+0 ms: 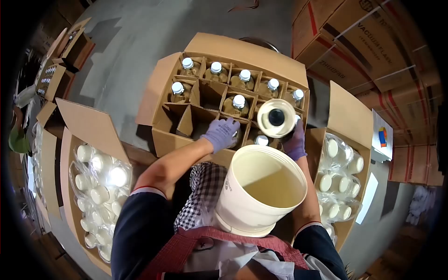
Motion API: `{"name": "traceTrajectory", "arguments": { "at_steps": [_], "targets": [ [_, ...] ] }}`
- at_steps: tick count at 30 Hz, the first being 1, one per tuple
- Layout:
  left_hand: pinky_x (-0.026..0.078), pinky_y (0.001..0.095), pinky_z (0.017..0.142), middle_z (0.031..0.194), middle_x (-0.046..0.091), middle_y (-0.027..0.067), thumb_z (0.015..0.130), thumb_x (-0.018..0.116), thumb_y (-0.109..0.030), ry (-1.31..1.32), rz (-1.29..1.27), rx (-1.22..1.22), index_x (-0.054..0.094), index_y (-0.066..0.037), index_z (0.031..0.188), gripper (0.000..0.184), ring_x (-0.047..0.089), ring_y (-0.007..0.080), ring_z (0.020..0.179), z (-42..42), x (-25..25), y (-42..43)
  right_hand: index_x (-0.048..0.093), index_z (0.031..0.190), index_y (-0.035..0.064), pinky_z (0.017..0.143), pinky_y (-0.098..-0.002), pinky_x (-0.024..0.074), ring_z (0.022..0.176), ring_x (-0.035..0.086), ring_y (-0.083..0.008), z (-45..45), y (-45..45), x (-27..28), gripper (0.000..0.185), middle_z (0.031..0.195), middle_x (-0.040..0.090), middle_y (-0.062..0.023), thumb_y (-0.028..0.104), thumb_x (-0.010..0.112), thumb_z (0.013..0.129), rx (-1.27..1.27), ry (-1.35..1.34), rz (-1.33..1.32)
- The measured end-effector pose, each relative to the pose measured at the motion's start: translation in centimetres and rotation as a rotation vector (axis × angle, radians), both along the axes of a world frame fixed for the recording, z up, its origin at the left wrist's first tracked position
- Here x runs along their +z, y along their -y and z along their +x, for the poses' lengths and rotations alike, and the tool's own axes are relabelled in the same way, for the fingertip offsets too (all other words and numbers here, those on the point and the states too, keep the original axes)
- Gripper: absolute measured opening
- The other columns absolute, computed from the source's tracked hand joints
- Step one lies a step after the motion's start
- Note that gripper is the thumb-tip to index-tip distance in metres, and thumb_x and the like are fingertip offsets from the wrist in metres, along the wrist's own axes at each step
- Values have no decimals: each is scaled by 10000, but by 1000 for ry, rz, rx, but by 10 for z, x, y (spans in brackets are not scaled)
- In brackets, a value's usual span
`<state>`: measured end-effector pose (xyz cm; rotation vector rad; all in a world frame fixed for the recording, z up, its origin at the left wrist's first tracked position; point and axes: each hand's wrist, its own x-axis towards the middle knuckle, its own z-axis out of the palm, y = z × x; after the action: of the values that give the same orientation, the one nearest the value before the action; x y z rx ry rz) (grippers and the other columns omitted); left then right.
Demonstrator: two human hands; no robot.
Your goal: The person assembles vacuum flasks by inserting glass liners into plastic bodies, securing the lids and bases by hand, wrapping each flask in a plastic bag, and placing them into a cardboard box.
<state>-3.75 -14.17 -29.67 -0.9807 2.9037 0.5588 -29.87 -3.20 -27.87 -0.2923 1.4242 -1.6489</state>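
Observation:
My left hand [223,134], in a purple glove, reaches into a compartment of the divided cardboard box [186,148]. Its fingers are closed over the top of a clear bottle, of which only a sliver shows. With my right hand [295,143], also gloved, I hold a cream round part [276,118] with a dark centre; most fingers are hidden behind it. White-capped clear bottles [236,105] stand upright in several compartments. Close to my body, an open cream bucket-like container [228,196] leans slightly, its inside facing up.
Open cartons with plastic-wrapped cream-lidded items stand left [99,193] and right [337,184]. Their raised flaps [91,128] flank the divided box. Stacked printed cartons [354,46] rise at the right. A checkered cloth [203,186] lies beside the container.

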Motion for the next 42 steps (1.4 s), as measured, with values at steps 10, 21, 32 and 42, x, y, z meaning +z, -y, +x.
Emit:
{"name": "traceTrajectory", "arguments": {
  "at_steps": [10, 21, 32, 42],
  "targets": [
    [503, 418, 825, 986, 634, 115, 731, 786, -339, -573, -557, -234, 638, -124, 1112, 462, 641, 268, 955, 33, 334, -95, 328, 1489, 128, 1024, -402, 479, 1167, 570, -254, 103, -17, 187, 728, 1364, 511, -113, 634, 427, 975, 549, 509, -553],
    [351, 353, 1122, 1408, 503, 103, 788, 741, -235, -1132, 722, -93, 413, -7, 1454, 778, 466, 218, 1307, 58, 306, -61, 70, 1552, -41, 1158, -354, 268, 1408, 327, -273, 115, -118, 204, 856, 1525, 327, -211, 399, 526, 976, 754, -546, -465],
    [478, 389, 868, 1046, 610, 140, 706, 812, -356, 50, 216, -512, 595, -70, 1268, 667, 601, 303, 1020, -10, 307, -74, 469, 1423, 24, 1111, -393, 359, 1338, 470, -294, 62, -39, 100, 722, 1445, 480, -198, 599, 343, 1005, 299, -69, -255],
    [482, 397, 885, 1182, 633, 125, 677, 808, -417, -145, 284, -771, 587, -76, 1307, 750, 622, 289, 1026, -19, 267, -33, 550, 1315, 138, 986, -457, 468, 1124, 595, -400, 12, 27, 38, 482, 1315, 568, -215, 263, 654, 862, 548, -1482, 172]
  ]
}}
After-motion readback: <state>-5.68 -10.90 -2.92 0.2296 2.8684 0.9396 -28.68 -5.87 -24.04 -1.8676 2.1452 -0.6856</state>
